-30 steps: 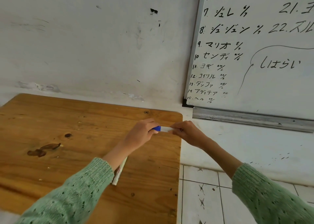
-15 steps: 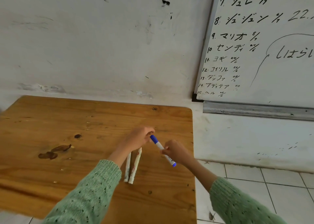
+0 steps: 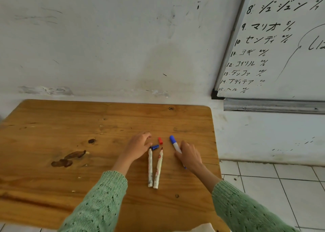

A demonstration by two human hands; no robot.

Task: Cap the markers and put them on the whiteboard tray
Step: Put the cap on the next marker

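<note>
My right hand [image 3: 189,155] was curled around the capped blue marker [image 3: 174,144], low and right of centre in the frame; its blue cap pointed toward the top of the frame, and the barrel's other end poked out under my palm. It lay at or just above the wooden table [image 3: 52,119]; I could not tell whether it touched. My left hand [image 3: 139,146] was empty, fingers [image 3: 146,136] loosely spread, with the fingertip area just beside the loose blue cap [image 3: 155,147].

Two uncapped markers lay side by side at frame centre, tips pointing up-frame: the left uncapped marker [image 3: 150,168] with a dark tip touching the blue cap, and the right uncapped marker [image 3: 158,169] with a reddish tip. The red cap [image 3: 160,141] sat just above that tip, apart from it.

Judgement: one marker capped, two left. Next step calls for matching cap colour to tip, pinching the cap by its closed end, lining it up with the barrel axis, and pushing straight until seated; a skewed push could smear ink or leave it loose.

The whiteboard tray [image 3: 272,106], right edge of frame below the whiteboard [image 3: 290,55], held no markers in its visible part.
</note>
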